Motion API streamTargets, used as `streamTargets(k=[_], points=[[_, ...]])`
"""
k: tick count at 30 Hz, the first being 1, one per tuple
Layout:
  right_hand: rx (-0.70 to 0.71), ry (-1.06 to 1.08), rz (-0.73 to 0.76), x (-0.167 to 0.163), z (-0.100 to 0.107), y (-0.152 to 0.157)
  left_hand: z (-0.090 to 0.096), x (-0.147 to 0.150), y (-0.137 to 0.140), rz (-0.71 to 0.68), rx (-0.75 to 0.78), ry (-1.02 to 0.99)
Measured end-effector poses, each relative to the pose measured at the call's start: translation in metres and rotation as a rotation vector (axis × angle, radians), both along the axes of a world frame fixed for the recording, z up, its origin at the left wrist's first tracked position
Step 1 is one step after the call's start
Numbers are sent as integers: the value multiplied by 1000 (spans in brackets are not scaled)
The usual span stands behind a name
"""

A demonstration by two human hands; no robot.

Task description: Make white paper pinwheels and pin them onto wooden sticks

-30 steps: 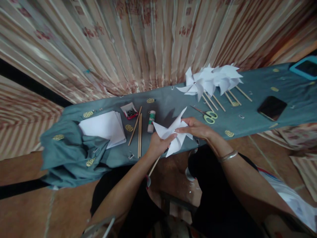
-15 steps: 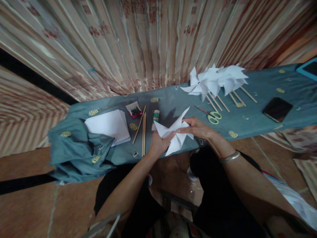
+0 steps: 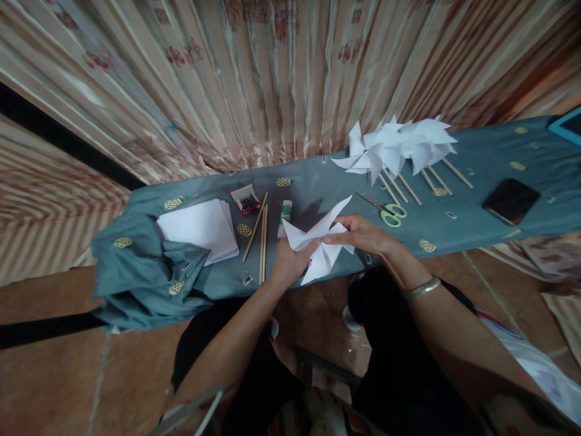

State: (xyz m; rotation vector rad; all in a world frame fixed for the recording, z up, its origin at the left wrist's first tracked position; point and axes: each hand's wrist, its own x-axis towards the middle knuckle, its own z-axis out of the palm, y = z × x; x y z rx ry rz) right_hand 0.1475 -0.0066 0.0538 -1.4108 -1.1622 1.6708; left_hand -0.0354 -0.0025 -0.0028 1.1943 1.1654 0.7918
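Note:
A white paper pinwheel (image 3: 323, 233) is held between both my hands above the front edge of the cloth-covered table. My left hand (image 3: 293, 260) grips it from the left, with the thumb near its centre. From the right, my right hand (image 3: 361, 233) pinches the paper by the middle and wears a metal bangle at the wrist. Just beyond my left hand lies a green-and-white glue stick (image 3: 285, 217). Wooden sticks (image 3: 263, 245) lie to the left, beside a small box of dark pins (image 3: 246, 200). Green-handled scissors (image 3: 391, 214) rest right of my right hand.
A stack of white paper (image 3: 200, 230) lies at the left on the blue-grey tablecloth (image 3: 313, 175), near bunched cloth. Several finished pinwheels (image 3: 399, 145) on sticks lie at the back right. A dark phone (image 3: 511, 200) is farther right, with a blue-edged object (image 3: 565, 127) in the corner.
The pinwheel's upper blade has shifted slightly right and looks wider. Both hands keep almost the same place and grip on the paper.

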Motion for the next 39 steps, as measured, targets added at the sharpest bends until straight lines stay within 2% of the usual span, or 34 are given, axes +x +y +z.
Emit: streamTargets(k=[14, 20, 27, 33, 39], points=[[18, -47, -25, 4, -2, -2, 9, 5, -3, -21, -18, -4], [32, -63, -70, 15, -2, -2, 16, 3, -7, -186, -5, -20], [76, -87, -123, 30, 0, -2, 11, -8, -16, -206, -44, -103], [96, -124, -146, 36, -2, 1, 17, -15, -35, -123, -42, -125], [51, -117, -52, 26, -5, 2, 16, -10, -67, 83, -135, -193]])
